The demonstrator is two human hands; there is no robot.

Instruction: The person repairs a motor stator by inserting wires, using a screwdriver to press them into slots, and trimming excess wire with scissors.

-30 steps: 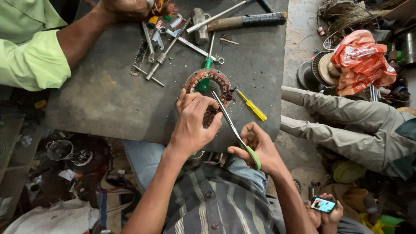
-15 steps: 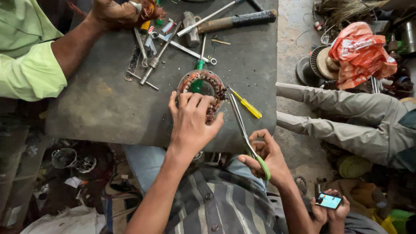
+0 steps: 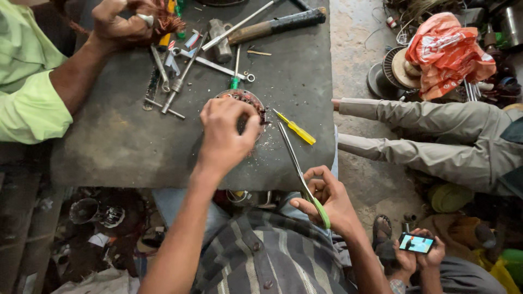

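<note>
The left hand lies palm-down over a round motor winding at the middle of the dark bench, fingers curled and pinching at its far rim, so that only the upper arc of copper coil and metal ring shows past the knuckles. The right hand, at five o'clock from the winding and just off the bench's near edge, is closed around the green handle of a long pair of scissors; the blades look shut and point toward eleven o'clock, tips close beside the winding. A small yellow screwdriver lies at three o'clock from the winding, just beside the scissor tips. At eleven o'clock, another person's hand in a light green sleeve grips a tuft of copper wire above scattered wrenches. A hammer lies at twelve o'clock.
</note>
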